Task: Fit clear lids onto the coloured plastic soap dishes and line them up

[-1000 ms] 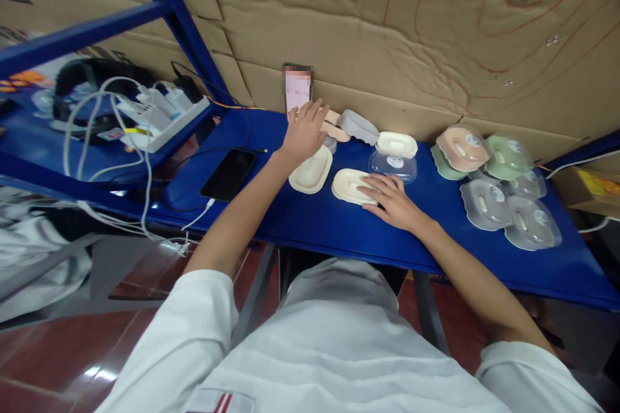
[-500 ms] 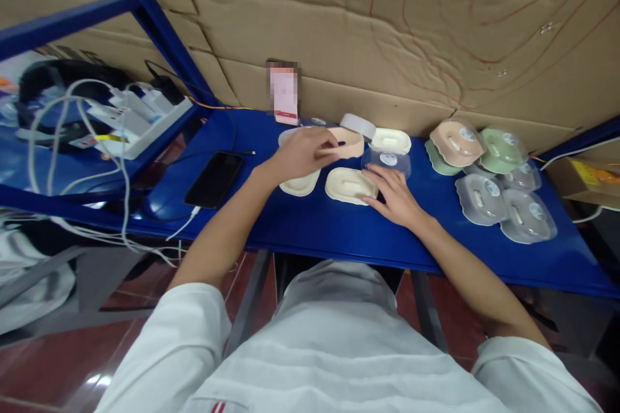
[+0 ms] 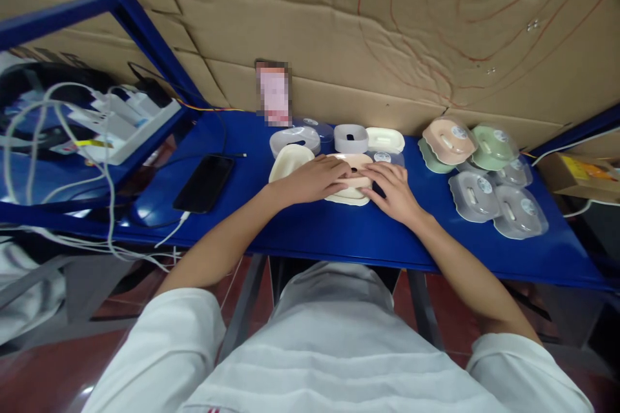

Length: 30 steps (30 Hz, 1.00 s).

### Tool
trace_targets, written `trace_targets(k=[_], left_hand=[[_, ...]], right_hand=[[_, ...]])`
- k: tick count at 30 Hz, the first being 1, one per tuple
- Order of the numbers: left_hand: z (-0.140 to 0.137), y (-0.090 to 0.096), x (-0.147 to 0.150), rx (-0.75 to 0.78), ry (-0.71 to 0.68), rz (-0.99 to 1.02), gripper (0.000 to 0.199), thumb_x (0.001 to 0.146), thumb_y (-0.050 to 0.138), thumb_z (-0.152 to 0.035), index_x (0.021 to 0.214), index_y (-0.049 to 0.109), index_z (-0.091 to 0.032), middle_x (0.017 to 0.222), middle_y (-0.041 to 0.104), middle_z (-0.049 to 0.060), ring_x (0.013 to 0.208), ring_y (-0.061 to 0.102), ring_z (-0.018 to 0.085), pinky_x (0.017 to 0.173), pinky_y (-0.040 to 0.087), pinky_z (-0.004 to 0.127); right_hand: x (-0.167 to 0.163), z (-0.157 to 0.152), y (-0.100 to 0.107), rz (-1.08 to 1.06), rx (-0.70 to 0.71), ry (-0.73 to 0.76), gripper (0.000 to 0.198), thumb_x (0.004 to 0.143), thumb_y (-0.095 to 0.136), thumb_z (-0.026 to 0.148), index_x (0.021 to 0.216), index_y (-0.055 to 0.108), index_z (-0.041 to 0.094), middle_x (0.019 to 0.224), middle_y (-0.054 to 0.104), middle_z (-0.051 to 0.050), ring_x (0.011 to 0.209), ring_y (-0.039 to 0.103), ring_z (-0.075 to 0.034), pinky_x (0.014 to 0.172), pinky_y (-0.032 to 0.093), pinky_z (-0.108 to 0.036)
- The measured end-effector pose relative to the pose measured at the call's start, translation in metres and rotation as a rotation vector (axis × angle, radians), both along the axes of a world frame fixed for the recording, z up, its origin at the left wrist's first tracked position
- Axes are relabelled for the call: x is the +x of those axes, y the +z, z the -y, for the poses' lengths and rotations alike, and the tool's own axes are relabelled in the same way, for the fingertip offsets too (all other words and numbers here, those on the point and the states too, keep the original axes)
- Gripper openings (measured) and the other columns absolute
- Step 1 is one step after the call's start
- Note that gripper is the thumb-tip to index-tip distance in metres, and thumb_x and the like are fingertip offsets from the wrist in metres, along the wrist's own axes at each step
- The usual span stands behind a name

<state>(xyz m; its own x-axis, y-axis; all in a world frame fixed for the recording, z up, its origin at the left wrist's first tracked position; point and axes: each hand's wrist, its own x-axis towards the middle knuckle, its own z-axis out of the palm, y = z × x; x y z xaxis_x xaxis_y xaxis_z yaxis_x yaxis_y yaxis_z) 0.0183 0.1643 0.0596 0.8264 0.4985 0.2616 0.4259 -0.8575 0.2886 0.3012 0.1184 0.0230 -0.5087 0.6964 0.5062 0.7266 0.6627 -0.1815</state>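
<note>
Peach tray (image 3: pixel 356 162) on cream base (image 3: pixel 349 198) — both hands pressing flat | box print unreadable

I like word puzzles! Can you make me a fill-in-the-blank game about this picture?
1. Both hands, the left hand and the right hand, press on a peach-coloured ____.
2. The table is coloured ____.
3. The black phone lies to the ____ of the hands.
4. The wall behind the table is made of ____.

Missing words: soap dish; blue; left; cardboard

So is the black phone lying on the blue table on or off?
Its screen looks off: the black phone lies flat on the blue table, dark all over, with a white cable at its near end.
</note>
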Motion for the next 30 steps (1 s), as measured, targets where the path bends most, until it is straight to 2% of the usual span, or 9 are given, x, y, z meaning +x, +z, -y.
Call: trace_targets(k=[3,7,11,14,18,24,30], left_hand=[[0.001,0.000,0.000,-0.007,-0.014,-0.003,0.018,0.110,0.053,-0.033,0.122,0.060,-0.021,0.130,0.073,0.013,0.125,0.066,0.029,0.104,0.044,0.042],[0.001,0.002,-0.003,-0.017,-0.013,-0.061,0.019,0.105,0.062,-0.035,0.118,0.063,-0.021,0.127,0.075,0.010,0.122,0.067,0.029,0.107,0.040,0.042],[0.001,0.004,-0.006,-0.034,0.011,-0.152,0.020,0.098,0.070,-0.032,0.114,0.066,-0.020,0.127,0.074,0.010,0.118,0.068,0.030,0.104,0.039,0.041],[0.002,0.006,-0.006,-0.059,0.008,-0.184,0.022,0.096,0.073,-0.032,0.114,0.067,-0.021,0.126,0.074,0.009,0.119,0.068,0.030,0.102,0.039,0.041],[0.005,0.010,-0.003,-0.035,0.003,-0.222,0.021,0.095,0.071,-0.028,0.115,0.068,-0.022,0.125,0.075,0.008,0.120,0.067,0.029,0.097,0.039,0.040],[0.010,0.012,0.000,0.009,-0.010,-0.232,0.019,0.093,0.070,-0.021,0.111,0.070,-0.022,0.125,0.077,0.007,0.118,0.068,0.028,0.094,0.039,0.039],[0.015,0.007,0.004,0.105,0.018,-0.246,0.021,0.095,0.070,-0.021,0.116,0.067,-0.019,0.125,0.077,0.012,0.123,0.068,0.030,0.090,0.038,0.039]], right_hand=[[0.000,0.001,0.002,-0.003,-0.018,0.018,0.032,0.110,0.060,0.042,0.137,0.067,0.027,0.142,0.074,-0.009,0.142,0.062,-0.032,0.119,0.038,-0.052],[-0.003,0.004,0.001,-0.007,-0.084,0.155,0.024,0.111,0.059,0.036,0.132,0.063,0.025,0.141,0.074,-0.011,0.147,0.060,-0.030,0.122,0.035,-0.052],[-0.007,0.006,0.002,0.005,-0.154,0.232,0.027,0.112,0.057,0.037,0.134,0.060,0.022,0.138,0.075,-0.013,0.136,0.068,-0.028,0.118,0.039,-0.049],[-0.008,0.007,0.005,0.084,-0.182,0.228,0.036,0.112,0.057,0.040,0.142,0.059,0.022,0.143,0.073,-0.014,0.137,0.067,-0.030,0.115,0.040,-0.049],[-0.010,0.009,0.007,0.204,-0.130,0.216,0.048,0.112,0.057,0.044,0.154,0.057,0.023,0.149,0.069,-0.015,0.141,0.064,-0.031,0.115,0.041,-0.049],[-0.012,0.012,0.006,0.207,-0.104,0.179,0.038,0.113,0.054,0.039,0.146,0.066,0.023,0.150,0.070,-0.013,0.142,0.065,-0.029,0.121,0.039,-0.052],[-0.015,0.013,0.005,0.214,-0.009,0.190,0.035,0.111,0.054,0.030,0.140,0.067,0.016,0.144,0.073,-0.016,0.137,0.068,-0.029,0.122,0.042,-0.052]])
